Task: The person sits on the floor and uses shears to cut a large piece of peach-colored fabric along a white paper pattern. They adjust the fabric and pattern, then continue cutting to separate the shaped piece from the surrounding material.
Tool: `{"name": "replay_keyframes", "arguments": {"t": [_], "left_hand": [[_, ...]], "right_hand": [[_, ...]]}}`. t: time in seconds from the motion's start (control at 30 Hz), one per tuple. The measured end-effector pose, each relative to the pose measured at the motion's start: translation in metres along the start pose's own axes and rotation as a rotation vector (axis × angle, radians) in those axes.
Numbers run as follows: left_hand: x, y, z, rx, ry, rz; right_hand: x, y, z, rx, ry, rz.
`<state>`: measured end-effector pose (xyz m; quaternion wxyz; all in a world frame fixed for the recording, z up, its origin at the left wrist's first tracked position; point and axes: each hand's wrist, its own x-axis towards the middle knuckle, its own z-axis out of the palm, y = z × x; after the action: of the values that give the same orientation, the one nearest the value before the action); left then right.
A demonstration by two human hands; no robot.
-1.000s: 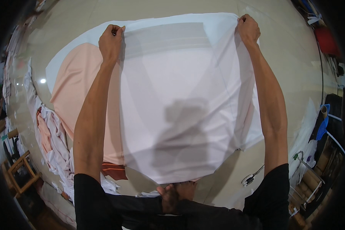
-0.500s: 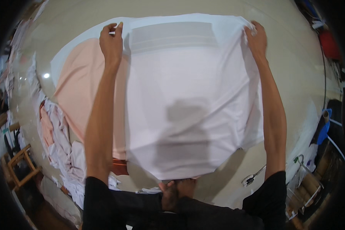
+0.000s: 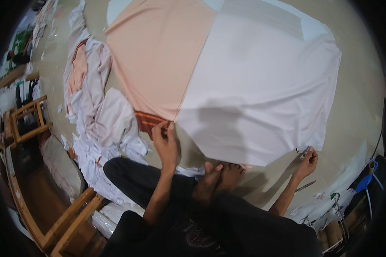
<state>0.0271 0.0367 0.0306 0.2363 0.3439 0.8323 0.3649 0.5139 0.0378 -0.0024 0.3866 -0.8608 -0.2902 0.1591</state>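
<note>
A large white cloth [image 3: 261,81] lies spread on the floor, overlapping a peach cloth [image 3: 158,55] on its left. The near end of the peach cloth has a rust-brown striped band [image 3: 145,122]. At the near left corner of the white cloth, beside that band, my left hand [image 3: 165,143] is closed, thumb and fingertips pinching the cloth's edge. My right hand [image 3: 305,165] pinches the white cloth's near right corner, slightly raised off the floor. Wrinkles run across the white cloth toward this corner. My bare feet [image 3: 216,177] are by its near edge.
Crumpled white and peach cloths [image 3: 103,98] lie in a heap on the left, with white scraps [image 3: 96,165] nearer me. Wooden frames [image 3: 32,115] stand at the far left. A thin metal tool [image 3: 305,186] lies beside my right forearm. A wire rack [image 3: 336,214] stands at the right.
Both hands have come from the white cloth's far edge to its near corners. The view has shifted, and the white cloth's right side now lies spread farther out.
</note>
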Motion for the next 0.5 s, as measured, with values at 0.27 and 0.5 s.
{"name": "replay_keyframes", "arguments": {"t": [0.27,0.5], "left_hand": [[0.018,0.009,0.000,0.250,0.006,0.265],[0.026,-0.012,-0.001,0.247,-0.049,0.258]], "right_hand": [[-0.006,-0.033,0.015,-0.115,0.008,-0.138],[-0.034,-0.016,0.003,-0.122,-0.284,-0.471]]}}
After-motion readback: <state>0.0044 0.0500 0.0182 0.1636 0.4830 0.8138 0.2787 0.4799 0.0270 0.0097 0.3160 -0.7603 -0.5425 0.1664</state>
